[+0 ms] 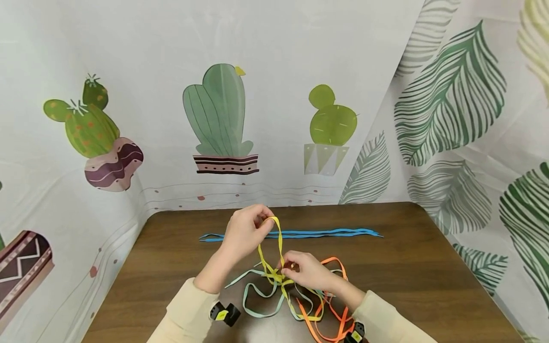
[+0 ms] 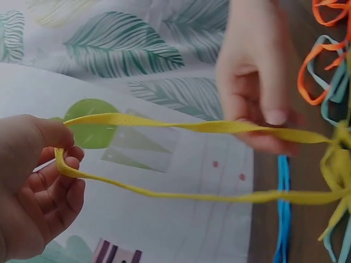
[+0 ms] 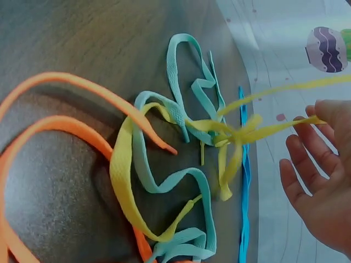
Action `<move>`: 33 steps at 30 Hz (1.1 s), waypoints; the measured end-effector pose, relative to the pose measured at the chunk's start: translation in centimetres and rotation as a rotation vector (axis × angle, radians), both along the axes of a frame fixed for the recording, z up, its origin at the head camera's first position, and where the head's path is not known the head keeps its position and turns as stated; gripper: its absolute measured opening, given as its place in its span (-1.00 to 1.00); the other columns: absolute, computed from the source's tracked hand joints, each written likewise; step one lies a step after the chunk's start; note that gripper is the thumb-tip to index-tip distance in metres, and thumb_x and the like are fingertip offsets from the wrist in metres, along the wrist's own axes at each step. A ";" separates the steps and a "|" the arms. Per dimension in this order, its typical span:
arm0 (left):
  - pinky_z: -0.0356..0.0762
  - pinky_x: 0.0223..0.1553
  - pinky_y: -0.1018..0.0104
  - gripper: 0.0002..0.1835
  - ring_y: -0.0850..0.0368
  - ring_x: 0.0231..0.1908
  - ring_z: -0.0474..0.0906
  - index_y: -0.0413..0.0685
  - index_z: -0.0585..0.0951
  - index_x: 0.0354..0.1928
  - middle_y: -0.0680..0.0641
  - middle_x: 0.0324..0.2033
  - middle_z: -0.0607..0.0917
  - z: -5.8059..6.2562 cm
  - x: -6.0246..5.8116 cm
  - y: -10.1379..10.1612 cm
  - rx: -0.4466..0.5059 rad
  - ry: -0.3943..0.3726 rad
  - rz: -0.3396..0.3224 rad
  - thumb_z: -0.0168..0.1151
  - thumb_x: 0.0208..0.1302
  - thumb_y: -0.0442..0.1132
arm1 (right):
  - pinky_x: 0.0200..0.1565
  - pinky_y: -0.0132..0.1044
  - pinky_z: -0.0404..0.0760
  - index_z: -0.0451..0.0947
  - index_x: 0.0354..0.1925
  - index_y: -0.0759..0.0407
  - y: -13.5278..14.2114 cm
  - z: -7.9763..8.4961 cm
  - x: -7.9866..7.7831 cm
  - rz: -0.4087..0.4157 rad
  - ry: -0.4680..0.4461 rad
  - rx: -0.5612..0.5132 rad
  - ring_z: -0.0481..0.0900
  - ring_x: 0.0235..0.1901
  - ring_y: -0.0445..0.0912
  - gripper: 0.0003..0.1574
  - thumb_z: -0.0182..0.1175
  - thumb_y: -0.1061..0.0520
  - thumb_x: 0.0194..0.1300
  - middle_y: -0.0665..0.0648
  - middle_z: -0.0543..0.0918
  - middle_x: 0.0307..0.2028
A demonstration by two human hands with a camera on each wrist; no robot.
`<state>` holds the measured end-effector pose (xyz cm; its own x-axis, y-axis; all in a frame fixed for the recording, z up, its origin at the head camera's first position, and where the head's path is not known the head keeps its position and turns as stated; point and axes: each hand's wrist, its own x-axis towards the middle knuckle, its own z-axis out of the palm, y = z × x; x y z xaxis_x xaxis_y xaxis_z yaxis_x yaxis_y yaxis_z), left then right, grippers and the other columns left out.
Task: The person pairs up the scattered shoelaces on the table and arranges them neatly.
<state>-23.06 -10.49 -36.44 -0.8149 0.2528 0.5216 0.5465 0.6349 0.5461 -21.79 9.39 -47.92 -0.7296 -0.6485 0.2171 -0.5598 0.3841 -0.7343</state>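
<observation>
A yellow flat shoelace (image 1: 280, 238) is drawn up into a tall loop above the table. My left hand (image 1: 246, 233) pinches the top of that loop between thumb and fingers, raised over the tabletop. Lower down, my right hand (image 1: 306, 269) pinches one strand of the loop, close to a yellow knot (image 3: 236, 134). In the left wrist view the two strands run nearly parallel from the left hand (image 2: 27, 186) to the knot. A mint-green shoelace (image 3: 173, 66) passes through the knotted bunch and lies in loose curves below it.
Orange shoelaces (image 3: 71, 126) lie in loops at the right, beside the mint and yellow ones. Blue shoelaces (image 1: 326, 233) stretch straight across the back of the brown table (image 1: 171, 271). Behind it hangs a cloth (image 1: 283, 47) printed with cacti and leaves.
</observation>
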 end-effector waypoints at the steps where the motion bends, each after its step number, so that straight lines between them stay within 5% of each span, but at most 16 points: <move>1: 0.29 -0.64 0.43 -0.89 0.35 -0.68 0.30 0.16 0.59 -0.46 0.23 -0.61 0.52 0.2 0.0 -0.1 0.009 0.009 0.001 0.21 0.11 -0.28 | -0.31 -0.41 0.53 0.52 -0.27 0.00 0.0 0.0 0.0 -0.008 -0.001 -0.001 0.53 -0.35 -0.26 -0.93 0.14 0.17 0.26 -0.08 0.58 -0.33; 24: 0.28 -0.61 0.39 -0.96 0.28 -0.67 0.33 0.04 0.63 -0.39 0.17 -0.62 0.55 0.0 -0.7 -5.8 -0.006 0.010 0.174 0.26 0.09 -0.25 | -0.35 -0.40 0.52 0.52 -0.31 0.10 6.5 0.3 -2.2 -0.205 0.061 0.072 0.49 -0.42 -0.32 -0.96 0.15 0.16 0.25 -0.06 0.59 -0.41; 33: 0.25 -0.61 0.37 -0.94 0.28 -0.63 0.30 0.14 0.59 -0.47 0.21 -0.63 0.50 -1.5 -0.6 -7.6 -0.167 -0.011 0.224 0.28 0.09 -0.20 | -0.41 -0.42 0.46 0.53 -0.35 0.07 9.2 1.8 -3.0 -0.316 0.229 0.085 0.41 -0.48 -0.34 -0.99 0.18 0.17 0.22 -0.10 0.55 -0.46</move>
